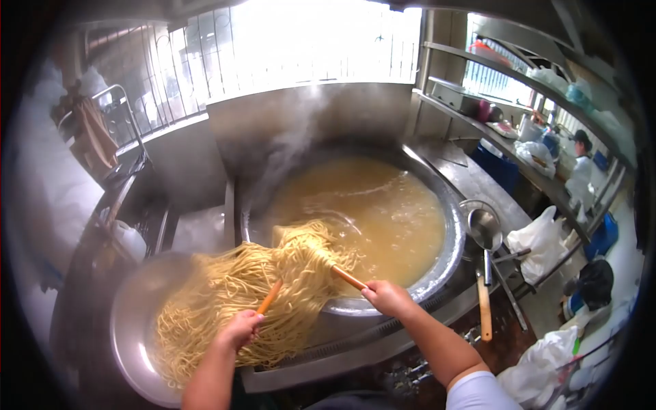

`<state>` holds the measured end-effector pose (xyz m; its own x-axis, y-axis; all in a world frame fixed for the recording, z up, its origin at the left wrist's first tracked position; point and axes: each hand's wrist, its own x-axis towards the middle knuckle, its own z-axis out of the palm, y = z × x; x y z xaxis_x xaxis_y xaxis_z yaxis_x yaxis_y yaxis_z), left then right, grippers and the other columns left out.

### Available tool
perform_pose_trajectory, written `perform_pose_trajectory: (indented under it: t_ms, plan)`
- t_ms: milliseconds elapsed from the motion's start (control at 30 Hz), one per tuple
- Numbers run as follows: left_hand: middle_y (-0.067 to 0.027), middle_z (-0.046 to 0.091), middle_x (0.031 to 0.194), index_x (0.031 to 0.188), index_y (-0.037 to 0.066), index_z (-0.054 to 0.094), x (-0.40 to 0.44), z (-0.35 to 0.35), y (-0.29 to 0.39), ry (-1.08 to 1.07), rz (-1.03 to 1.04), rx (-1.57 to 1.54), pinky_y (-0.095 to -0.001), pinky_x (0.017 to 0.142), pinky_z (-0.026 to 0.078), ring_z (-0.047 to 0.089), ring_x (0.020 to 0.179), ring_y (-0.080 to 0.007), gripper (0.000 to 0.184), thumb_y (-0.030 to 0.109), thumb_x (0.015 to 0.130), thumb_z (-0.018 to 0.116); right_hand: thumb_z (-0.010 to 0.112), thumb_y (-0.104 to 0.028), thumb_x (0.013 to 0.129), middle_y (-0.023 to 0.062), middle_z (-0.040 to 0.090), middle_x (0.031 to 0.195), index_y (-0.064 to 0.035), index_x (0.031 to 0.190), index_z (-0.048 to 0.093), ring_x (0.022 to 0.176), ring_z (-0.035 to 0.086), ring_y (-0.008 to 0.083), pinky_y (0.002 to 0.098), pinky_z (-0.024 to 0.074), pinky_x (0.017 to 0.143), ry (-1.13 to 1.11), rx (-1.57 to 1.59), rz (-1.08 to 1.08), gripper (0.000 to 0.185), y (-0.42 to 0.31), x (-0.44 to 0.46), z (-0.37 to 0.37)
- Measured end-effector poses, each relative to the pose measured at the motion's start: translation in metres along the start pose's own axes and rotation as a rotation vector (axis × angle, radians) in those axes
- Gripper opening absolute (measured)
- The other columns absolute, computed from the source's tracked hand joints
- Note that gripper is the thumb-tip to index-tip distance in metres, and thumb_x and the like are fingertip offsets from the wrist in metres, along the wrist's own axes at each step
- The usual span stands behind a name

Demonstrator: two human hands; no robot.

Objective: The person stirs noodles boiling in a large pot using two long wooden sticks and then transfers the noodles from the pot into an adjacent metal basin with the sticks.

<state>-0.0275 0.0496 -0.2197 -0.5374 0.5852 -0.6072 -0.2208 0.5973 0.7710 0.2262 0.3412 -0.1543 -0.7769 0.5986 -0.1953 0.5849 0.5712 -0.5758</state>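
Observation:
My left hand point(240, 329) is closed around a wooden stick point(271, 296) whose far end disappears into a big heap of yellow noodles point(236, 287). Another wooden stick point(349, 277) is gripped in my right hand point(387, 298), its tip buried in the lifted noodles at the rim of a huge wok point(454, 236). Cloudy, steaming liquid point(383, 212) bubbles in the wok. The noodles stretch from the wok's near left edge across into a wide metal bowl point(130, 335) at the left. What the sticks end in is hidden by noodles.
Right of the wok lie a metal ladle point(485, 232) and a wooden-handled tool point(484, 307). A white plastic bag point(536, 242) sits beside them. Shelves point(506, 140) with bags and containers line the right side, where another person point(581, 171) stands. Barred windows point(307, 48) are behind.

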Motion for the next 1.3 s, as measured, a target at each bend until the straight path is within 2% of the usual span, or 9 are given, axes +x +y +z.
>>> perform_pose_trajectory:
  t_ms: [233,567,733,800,867,967,1100,1233,1300]
  plan:
    - [0.0021,0.05,0.061,0.104,0.008,0.059,-0.064,-0.01,-0.047,-0.015,0.152,-0.368,-0.0219,0.038,0.034,0.042,0.042,-0.0061,0.02,0.026,0.097,0.053,0.05,-0.039,0.094,0.0183,0.067,0.091,-0.0085,0.104,0.067,0.089,0.065,0.0344,0.0444,0.0489,0.079,0.025,-0.067,-0.129,0.037,-0.087,-0.025,-0.015]
    - [0.0007,0.046,0.06,0.109,0.006,0.056,-0.232,-0.125,-0.129,0.273,0.35,-0.645,-0.0225,0.036,0.032,0.039,0.041,-0.0067,0.025,0.027,0.097,0.052,0.054,-0.035,0.09,0.0133,0.069,0.091,-0.0114,0.103,0.069,0.082,0.065,0.029,0.0419,0.0505,0.073,0.0,-0.524,-0.446,0.031,-0.36,-0.081,-0.01]
    - [-0.0032,0.051,0.063,0.106,0.006,0.057,-0.294,-0.202,-0.215,0.578,0.073,-0.17,-0.0295,0.041,0.041,0.048,0.046,-0.0134,0.024,0.028,0.096,0.053,0.056,-0.029,0.089,0.0102,0.07,0.094,-0.0112,0.104,0.07,0.085,0.067,0.025,0.0395,0.052,0.07,-0.151,-0.691,-0.56,0.027,-0.435,-0.09,0.092]
    - [-0.0074,0.057,0.066,0.106,0.006,0.058,-0.32,-0.212,-0.242,0.64,-0.085,0.108,-0.0356,0.046,0.048,0.056,0.05,-0.0203,0.026,0.028,0.094,0.054,0.055,-0.021,0.088,0.0113,0.07,0.103,-0.0094,0.106,0.07,0.094,0.067,0.0273,0.039,0.0527,0.078,-0.188,-0.764,-0.593,0.026,-0.434,-0.081,0.145]
    - [-0.0173,0.067,0.082,0.102,0.003,0.06,-0.354,-0.213,-0.255,0.736,-0.167,0.863,-0.0468,0.07,0.053,0.065,0.076,-0.0365,0.027,0.027,0.09,0.057,0.056,-0.018,0.088,0.0104,0.069,0.109,-0.0085,0.108,0.069,0.101,0.066,0.0264,0.0395,0.0521,0.081,-0.239,-0.853,-0.591,0.026,-0.428,-0.076,0.174]
    - [-0.0199,0.066,0.096,0.097,0.004,0.063,-0.413,-0.203,-0.243,0.805,-0.308,0.738,-0.0492,0.084,0.048,0.061,0.096,-0.0406,0.025,0.026,0.085,0.061,0.057,-0.023,0.088,0.0104,0.07,0.091,-0.0043,0.104,0.07,0.077,0.065,0.0223,0.036,0.0527,0.066,-0.304,-0.738,-0.567,0.027,-0.412,-0.069,0.164]
    - [-0.0174,0.066,0.087,0.087,0.007,0.066,-0.494,-0.22,-0.253,0.908,-0.277,0.925,-0.0472,0.075,0.05,0.063,0.085,-0.0387,0.021,0.023,0.073,0.07,0.057,-0.032,0.087,0.0055,0.065,0.069,-0.0081,0.103,0.071,0.058,0.059,0.0164,0.0296,0.0478,0.049,-0.527,-0.705,-0.416,0.031,-0.382,-0.04,0.101]
    - [-0.0167,0.066,0.09,0.091,0.005,0.066,-0.55,-0.243,-0.248,0.881,-0.284,0.949,-0.0453,0.078,0.049,0.062,0.089,-0.0366,0.028,0.012,0.065,0.072,0.06,-0.038,0.087,0.0032,0.065,0.069,-0.0099,0.106,0.07,0.051,0.056,0.0139,0.0278,0.0446,0.046,-0.484,-0.571,-0.299,0.035,-0.318,-0.062,-0.004]
    - [-0.0185,0.063,0.101,0.1,0.003,0.062,-0.555,-0.26,-0.264,0.988,-0.025,0.975,-0.0461,0.082,0.047,0.06,0.097,-0.0369,0.034,0.008,0.066,0.068,0.061,-0.038,0.089,0.0021,0.065,0.07,-0.0101,0.108,0.069,0.05,0.054,0.0118,0.0265,0.0436,0.045,-0.422,-0.507,-0.208,0.035,-0.274,-0.074,-0.054]
